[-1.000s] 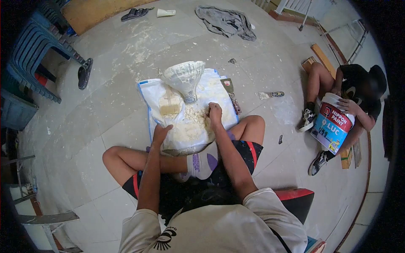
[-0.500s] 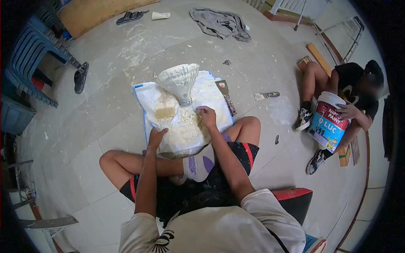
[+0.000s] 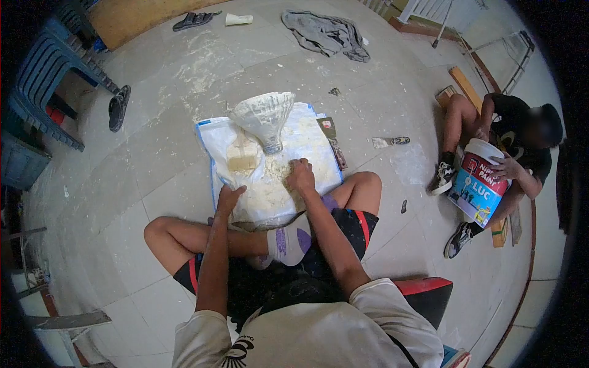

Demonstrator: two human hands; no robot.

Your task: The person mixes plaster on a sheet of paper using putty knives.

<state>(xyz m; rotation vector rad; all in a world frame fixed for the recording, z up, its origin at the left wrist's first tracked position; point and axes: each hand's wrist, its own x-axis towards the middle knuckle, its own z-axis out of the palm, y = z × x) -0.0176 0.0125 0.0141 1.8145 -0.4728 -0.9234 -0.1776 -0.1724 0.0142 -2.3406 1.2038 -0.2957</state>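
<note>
A white sack with blue edges (image 3: 215,144) lies flat in front of my crossed legs, strewn with pale crumbs (image 3: 270,190). My left hand (image 3: 230,199) is closed on the near left edge of the sack, its thumb on top. My right hand (image 3: 301,176) rests among the crumbs on the right part, fingers curled inward; whatever they hold is hidden. Just beyond it, a plaster-coated cone-shaped vessel (image 3: 265,119) stands on the sack with its narrow end toward me. A yellowish block-like piece, perhaps a brush or sponge (image 3: 242,162), lies left of the vessel.
A putty knife (image 3: 391,142) lies on the floor to the right. Another person (image 3: 521,135) sits there holding a paint bucket (image 3: 477,184). Farther off are a grey cloth (image 3: 325,34), a white cup (image 3: 238,19) and sandals (image 3: 119,108). Stacked blue chairs (image 3: 52,80) stand left.
My right hand has lowered slightly onto the crumbs, its fingers curling in. My left hand stays at the sack's edge. The other person's bucket has tilted slightly.
</note>
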